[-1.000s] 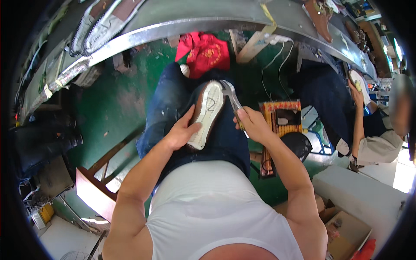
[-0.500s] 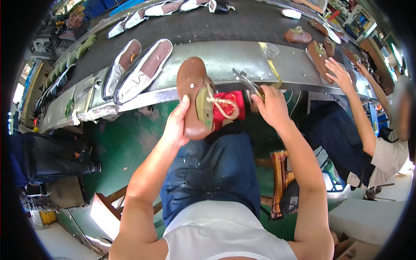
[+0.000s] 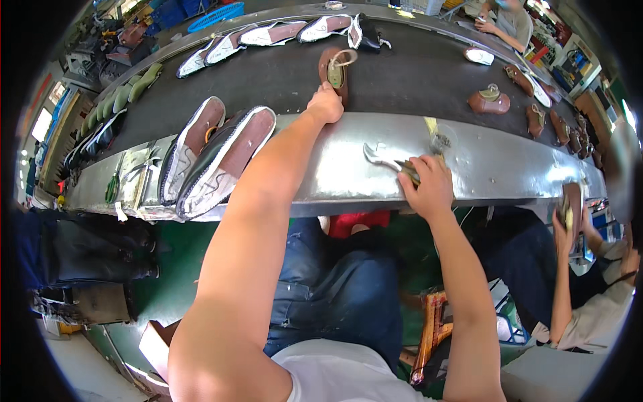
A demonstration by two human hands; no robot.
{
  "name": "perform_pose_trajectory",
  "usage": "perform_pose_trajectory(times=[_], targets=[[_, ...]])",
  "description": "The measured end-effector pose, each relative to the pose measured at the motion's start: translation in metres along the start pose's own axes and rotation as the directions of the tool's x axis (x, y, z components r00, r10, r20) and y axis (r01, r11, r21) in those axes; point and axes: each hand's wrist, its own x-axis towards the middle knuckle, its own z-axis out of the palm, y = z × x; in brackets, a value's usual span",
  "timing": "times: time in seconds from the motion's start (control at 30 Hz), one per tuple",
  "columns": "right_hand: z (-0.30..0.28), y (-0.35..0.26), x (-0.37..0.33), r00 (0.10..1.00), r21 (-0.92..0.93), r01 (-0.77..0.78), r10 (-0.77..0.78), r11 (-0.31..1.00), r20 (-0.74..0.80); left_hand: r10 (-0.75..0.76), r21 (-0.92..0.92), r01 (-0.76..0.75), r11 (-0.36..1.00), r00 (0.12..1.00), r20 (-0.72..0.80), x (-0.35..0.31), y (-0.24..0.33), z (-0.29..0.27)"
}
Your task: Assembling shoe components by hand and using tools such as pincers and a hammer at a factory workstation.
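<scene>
My left arm stretches across the steel ledge to the dark belt. There my left hand (image 3: 326, 104) grips the near end of a brown shoe last (image 3: 336, 74), which has a green top and a cord loop. Lower and to the right, my right hand (image 3: 429, 179) rests over the ledge, closed round a pair of pincers (image 3: 383, 161) whose curved metal jaws point left. A clear plastic cup (image 3: 443, 139) stands just beyond that hand. Left of my left forearm, two black-and-white shoes (image 3: 231, 157) with brown insoles lie sole edge outward on the ledge.
White shoes (image 3: 271, 35) line the belt's far side, and green lasts (image 3: 127, 94) lie at its left. More brown lasts (image 3: 489, 102) sit to the right. A co-worker at right holds a brown last (image 3: 571, 208); another person (image 3: 506, 27) is across the belt.
My left hand has carried the brown last from above my lap forward onto the belt. My right hand, still with the pincers, has come down onto the ledge. The co-worker now holds a last.
</scene>
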Motion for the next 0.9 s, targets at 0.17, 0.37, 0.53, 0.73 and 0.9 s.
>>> perform_pose_trajectory(times=[0.17,0.37,0.53,0.73,0.9], targets=[[0.003,0.003,0.005,0.996,0.002,0.049,-0.049,0.999,-0.070,0.110,0.508,-0.109,0.855,0.994,0.029,-0.014,0.023,-0.024],[0.007,0.007,0.003,0.997,-0.006,0.030,-0.030,1.000,-0.072,0.365,0.731,-0.089,0.677,0.903,-0.228,-0.185,-0.027,-0.198],[0.009,0.005,-0.001,0.999,-0.080,0.013,-0.015,0.997,-0.033,-0.278,0.555,0.304,0.774,0.951,-0.134,-0.235,-0.064,-0.252],[-0.018,-0.066,-0.039,0.977,0.082,0.126,-0.109,0.989,-0.185,-0.193,0.309,0.196,0.931,0.980,-0.040,-0.250,-0.075,-0.253],[-0.039,-0.107,-0.093,0.559,0.504,-0.776,-0.042,-0.378,0.828,-0.009,-0.076,0.022,0.997,0.987,0.162,-0.347,-0.050,-0.219]])
